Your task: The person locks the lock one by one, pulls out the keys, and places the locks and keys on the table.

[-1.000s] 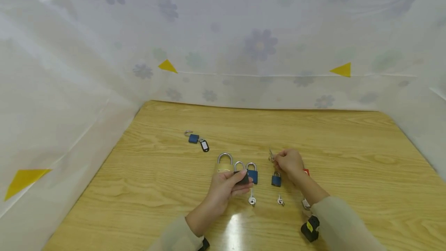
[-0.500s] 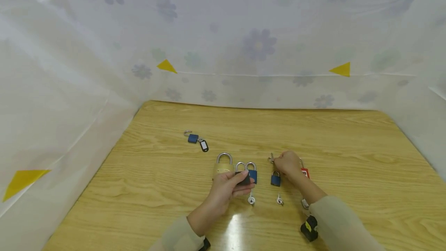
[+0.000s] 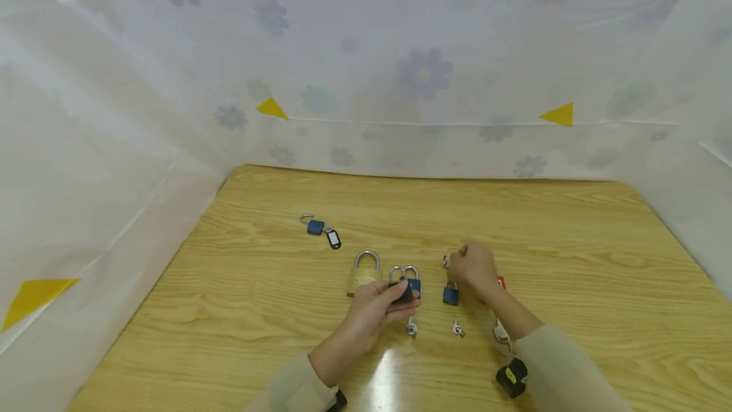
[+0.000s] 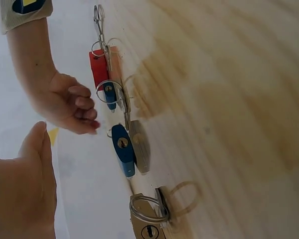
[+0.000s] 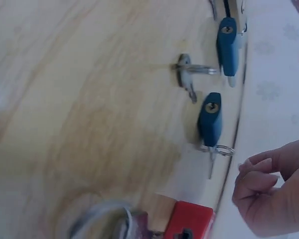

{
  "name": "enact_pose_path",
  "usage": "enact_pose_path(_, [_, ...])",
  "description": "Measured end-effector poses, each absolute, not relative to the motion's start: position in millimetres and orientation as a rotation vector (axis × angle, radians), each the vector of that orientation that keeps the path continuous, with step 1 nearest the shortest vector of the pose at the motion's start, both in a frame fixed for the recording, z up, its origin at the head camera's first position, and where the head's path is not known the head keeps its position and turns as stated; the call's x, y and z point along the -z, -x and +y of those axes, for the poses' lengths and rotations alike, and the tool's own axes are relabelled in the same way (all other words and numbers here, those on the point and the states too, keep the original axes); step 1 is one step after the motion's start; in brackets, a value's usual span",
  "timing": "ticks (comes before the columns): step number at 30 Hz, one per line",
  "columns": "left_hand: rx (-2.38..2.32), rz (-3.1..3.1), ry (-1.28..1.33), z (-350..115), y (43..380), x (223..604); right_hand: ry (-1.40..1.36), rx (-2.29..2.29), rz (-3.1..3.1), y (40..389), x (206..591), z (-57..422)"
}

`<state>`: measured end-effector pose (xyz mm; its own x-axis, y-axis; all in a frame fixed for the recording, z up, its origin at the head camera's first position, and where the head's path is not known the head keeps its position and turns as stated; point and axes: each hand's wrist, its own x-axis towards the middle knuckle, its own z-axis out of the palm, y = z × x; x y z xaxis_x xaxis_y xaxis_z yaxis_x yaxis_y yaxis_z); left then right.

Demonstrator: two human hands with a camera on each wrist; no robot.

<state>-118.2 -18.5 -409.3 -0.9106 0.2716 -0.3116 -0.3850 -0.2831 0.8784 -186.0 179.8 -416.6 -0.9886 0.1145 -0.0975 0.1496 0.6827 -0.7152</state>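
My left hand (image 3: 368,313) grips a black padlock (image 3: 402,292) between thumb and fingers, its shackle upward. In the left wrist view only part of that hand (image 4: 25,194) shows, without the padlock. My right hand (image 3: 473,267) is held with curled fingers just right of a key with a ring (image 3: 445,262). In the right wrist view that ring (image 5: 225,150) appears beyond the small blue padlock (image 5: 211,119), near my right hand's fingertips (image 5: 246,167). Whether those fingers pinch anything is hidden. Below the right hand in the head view lies the small blue padlock (image 3: 450,294).
A brass padlock (image 3: 363,278) and a larger blue padlock (image 3: 415,287) flank the black one. Keys (image 3: 412,328) and more keys (image 3: 458,328) lie nearer. A red padlock (image 3: 501,281) is partly behind the right arm. Farther left lies an unlocked blue padlock (image 3: 316,227) with a black tag (image 3: 333,238).
The key beside my right fingers has turned, and less of it shows. My left hand has shifted slightly right with the black padlock, which overlaps the larger blue one more.
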Motion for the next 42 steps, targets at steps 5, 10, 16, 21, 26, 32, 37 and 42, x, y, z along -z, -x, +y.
enact_pose_path(5, [-2.177,1.621,0.088,-17.6,117.8,409.4,-0.039,1.37,2.941,172.7,405.0,176.4])
enact_pose_path(10, [-2.144,1.659,0.008,-16.7,117.7,408.0,0.144,1.64,2.632,139.2,401.8,165.8])
enact_pose_path(16, [-2.11,1.71,-0.093,-11.7,118.3,405.0,0.213,1.875,2.28,104.4,402.9,152.1])
enact_pose_path(21, [-2.053,1.733,-0.132,-3.6,121.2,400.6,-0.038,1.929,2.274,101.1,399.9,148.1])
enact_pose_path(26, [-1.96,1.81,-0.172,10.5,135.2,389.3,-0.199,1.93,2.313,111.8,395.2,155.6])
enact_pose_path(32, [-1.872,1.949,-0.135,35.7,168.6,371.1,-0.248,2.056,2.335,136.5,387.8,166.1])
enact_pose_path(37, [-1.873,2.114,-0.011,57.4,195.8,361.0,-0.288,2.157,2.345,160.9,382.1,173.8])
enact_pose_path(42, [-1.863,2.36,0.033,73.1,219.0,367.4,-0.384,2.115,2.446,185.1,385.6,182.1])
